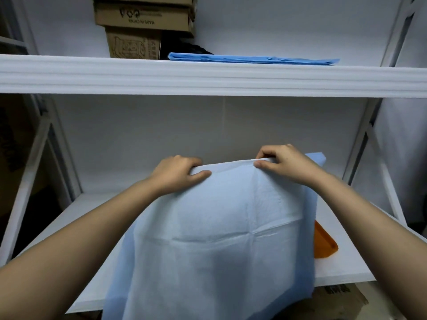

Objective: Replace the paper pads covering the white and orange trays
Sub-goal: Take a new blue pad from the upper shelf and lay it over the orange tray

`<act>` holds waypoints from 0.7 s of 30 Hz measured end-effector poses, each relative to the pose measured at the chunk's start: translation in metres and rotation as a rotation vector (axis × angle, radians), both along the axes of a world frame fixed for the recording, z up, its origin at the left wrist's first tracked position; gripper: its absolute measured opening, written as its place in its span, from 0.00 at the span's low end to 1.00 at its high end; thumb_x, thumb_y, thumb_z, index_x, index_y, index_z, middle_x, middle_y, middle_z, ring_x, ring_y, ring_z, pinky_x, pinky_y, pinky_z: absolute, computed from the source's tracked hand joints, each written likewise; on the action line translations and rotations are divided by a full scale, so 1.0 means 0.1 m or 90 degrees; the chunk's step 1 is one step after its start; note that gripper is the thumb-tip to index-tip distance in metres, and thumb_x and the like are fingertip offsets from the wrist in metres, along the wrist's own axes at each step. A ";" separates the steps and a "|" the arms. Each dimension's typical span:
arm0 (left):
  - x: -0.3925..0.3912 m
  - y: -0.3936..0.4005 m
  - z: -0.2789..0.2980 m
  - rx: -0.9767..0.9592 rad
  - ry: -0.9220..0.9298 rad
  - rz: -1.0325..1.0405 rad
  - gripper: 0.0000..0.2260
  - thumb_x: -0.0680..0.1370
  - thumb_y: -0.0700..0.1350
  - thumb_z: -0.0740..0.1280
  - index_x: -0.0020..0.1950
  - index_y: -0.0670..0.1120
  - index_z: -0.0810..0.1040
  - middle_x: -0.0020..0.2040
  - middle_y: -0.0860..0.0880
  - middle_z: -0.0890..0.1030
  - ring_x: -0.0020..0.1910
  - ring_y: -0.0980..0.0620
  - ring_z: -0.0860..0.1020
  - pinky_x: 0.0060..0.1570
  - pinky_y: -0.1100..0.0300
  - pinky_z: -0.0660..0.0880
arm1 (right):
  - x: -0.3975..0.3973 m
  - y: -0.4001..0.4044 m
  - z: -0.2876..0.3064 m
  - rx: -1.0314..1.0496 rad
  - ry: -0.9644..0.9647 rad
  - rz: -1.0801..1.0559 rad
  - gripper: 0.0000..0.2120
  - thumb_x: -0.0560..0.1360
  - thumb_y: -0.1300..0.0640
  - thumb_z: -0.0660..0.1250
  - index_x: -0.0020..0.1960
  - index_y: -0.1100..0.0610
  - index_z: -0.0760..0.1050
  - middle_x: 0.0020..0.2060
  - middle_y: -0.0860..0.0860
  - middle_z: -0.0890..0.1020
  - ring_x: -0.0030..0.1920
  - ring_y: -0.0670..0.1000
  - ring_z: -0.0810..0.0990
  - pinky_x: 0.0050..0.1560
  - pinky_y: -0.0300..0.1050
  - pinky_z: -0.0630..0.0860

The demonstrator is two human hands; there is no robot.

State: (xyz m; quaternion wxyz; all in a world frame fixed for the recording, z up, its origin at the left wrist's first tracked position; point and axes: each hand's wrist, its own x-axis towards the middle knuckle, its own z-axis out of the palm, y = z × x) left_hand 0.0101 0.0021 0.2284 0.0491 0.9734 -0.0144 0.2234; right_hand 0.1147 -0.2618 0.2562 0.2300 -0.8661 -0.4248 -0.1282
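A large light-blue paper pad (217, 239) with a white quilted middle hangs in front of me over the lower shelf. My left hand (178, 174) grips its top edge at the left. My right hand (284, 162) pinches the same edge at the right. The pad hides most of the orange tray (324, 243), whose corner shows at the pad's right side on the lower shelf. A folded stack of blue pads (249, 59) lies on the upper shelf. No white tray can be seen.
The white lower shelf (346, 257) extends left and right of the pad. The upper shelf's thick front edge (208, 77) runs across the view. Stacked cardboard boxes (143, 26) stand on it at the left. Metal rack posts (360, 158) stand at both sides.
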 end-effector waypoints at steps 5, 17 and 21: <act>-0.04 0.28 -0.06 -0.100 0.096 -0.019 0.15 0.76 0.56 0.65 0.37 0.47 0.72 0.31 0.52 0.73 0.33 0.53 0.71 0.35 0.57 0.66 | 0.10 -0.16 0.01 0.005 -0.004 -0.025 0.05 0.76 0.48 0.65 0.44 0.47 0.78 0.43 0.39 0.82 0.48 0.44 0.78 0.51 0.47 0.75; -0.27 0.92 -0.11 -0.227 0.435 -0.013 0.09 0.75 0.44 0.70 0.35 0.45 0.78 0.32 0.53 0.76 0.33 0.56 0.72 0.39 0.61 0.68 | 0.34 -0.43 -0.05 0.014 0.025 -0.067 0.04 0.75 0.53 0.68 0.43 0.51 0.79 0.43 0.44 0.82 0.48 0.48 0.79 0.52 0.47 0.73; -0.36 1.03 -0.18 -0.266 0.379 0.032 0.09 0.75 0.44 0.70 0.36 0.45 0.79 0.31 0.55 0.78 0.31 0.60 0.74 0.39 0.65 0.70 | 0.40 -0.46 -0.12 -0.008 0.034 -0.087 0.04 0.76 0.51 0.67 0.43 0.50 0.79 0.42 0.44 0.82 0.48 0.47 0.79 0.50 0.48 0.73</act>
